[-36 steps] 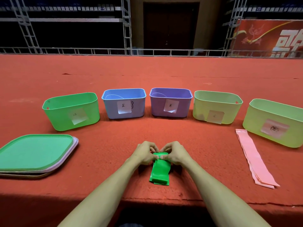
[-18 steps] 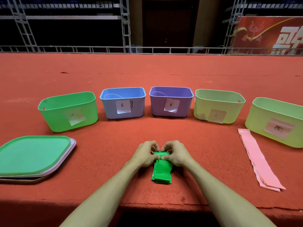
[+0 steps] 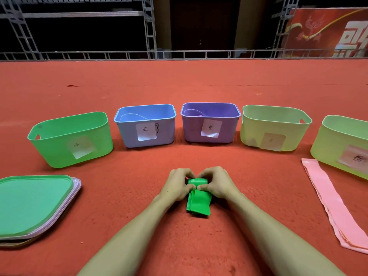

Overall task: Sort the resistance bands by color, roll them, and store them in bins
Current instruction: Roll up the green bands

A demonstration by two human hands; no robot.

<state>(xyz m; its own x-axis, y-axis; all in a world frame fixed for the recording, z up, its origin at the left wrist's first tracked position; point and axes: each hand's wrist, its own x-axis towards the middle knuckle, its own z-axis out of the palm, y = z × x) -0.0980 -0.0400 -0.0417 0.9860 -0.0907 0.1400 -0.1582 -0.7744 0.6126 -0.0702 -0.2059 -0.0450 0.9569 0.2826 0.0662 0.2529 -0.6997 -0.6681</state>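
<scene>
A green resistance band [image 3: 199,204] lies on the red carpet in front of me, its far end wound into a small roll. My left hand [image 3: 177,186] and my right hand [image 3: 218,185] pinch that roll from either side with curled fingers and thumbs. The flat tail of the band trails toward me. Several pink bands [image 3: 330,202] lie stacked flat at the right. Behind stand a green bin [image 3: 69,136], a blue bin [image 3: 145,126], a purple bin [image 3: 209,122] and two pale yellow-green bins [image 3: 274,126] [image 3: 342,144], each with a paper label.
A stack of lids [image 3: 33,202], green on top, lies at the left near the carpet's front. Blue and purple bins show a band inside. The carpeted platform [image 3: 179,80] ends at a metal railing far behind the bins.
The roll has grown and the flat green tail has become shorter as both hands turn it toward me. The view has shifted slightly.
</scene>
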